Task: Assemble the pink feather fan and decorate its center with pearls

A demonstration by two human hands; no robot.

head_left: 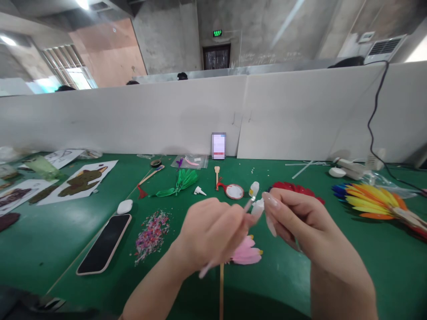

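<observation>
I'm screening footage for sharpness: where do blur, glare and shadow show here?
Head view: the left hand and the slim stick it holds look motion-smeared; head view: the black phone is fairly crisp, the propped screen pixelated; head view: a ceiling light is blown out at top left; head view: shadow darkens the near part of the green table.

We see before us a white partition [116, 120], which stands along the far side of a green table [393, 266]. Behind it we find a bare, grey concrete wall [167, 35] with a dark doorway [216, 57], and above this a lit green exit sign [217, 33]. At the left we notice a barred window [71, 66]; bright lamps [7, 40] shine from the ceiling [36, 15].
</observation>
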